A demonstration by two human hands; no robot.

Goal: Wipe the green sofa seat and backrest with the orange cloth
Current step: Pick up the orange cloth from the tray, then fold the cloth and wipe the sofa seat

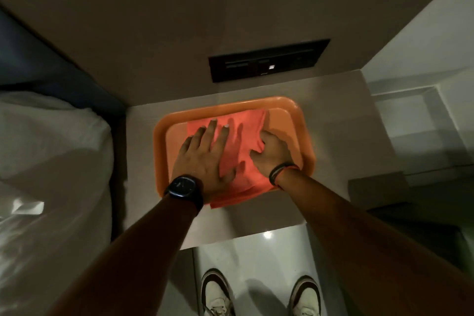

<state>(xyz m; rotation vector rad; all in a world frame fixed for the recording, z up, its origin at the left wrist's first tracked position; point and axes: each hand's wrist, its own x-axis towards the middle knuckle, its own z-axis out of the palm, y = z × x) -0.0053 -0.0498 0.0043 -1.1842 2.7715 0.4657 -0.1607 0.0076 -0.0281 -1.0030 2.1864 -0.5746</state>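
The orange cloth [241, 136] lies spread in an orange tray [289, 113] on a pale bedside shelf, its near corner hanging over the tray's front rim. My left hand [205, 154], with a dark watch on its wrist, rests flat on the cloth's left part, fingers spread. My right hand [272, 151], with bands on the wrist, has its fingers curled into a bunched fold of the cloth's right side. No green sofa is in view.
The pale shelf [333, 136] stands against a beige wall with a black switch panel [266, 60]. A bed with white linen [51, 161] is at the left. A white shelf unit [415, 120] is at the right. My two shoes [256, 295] stand on a glossy floor.
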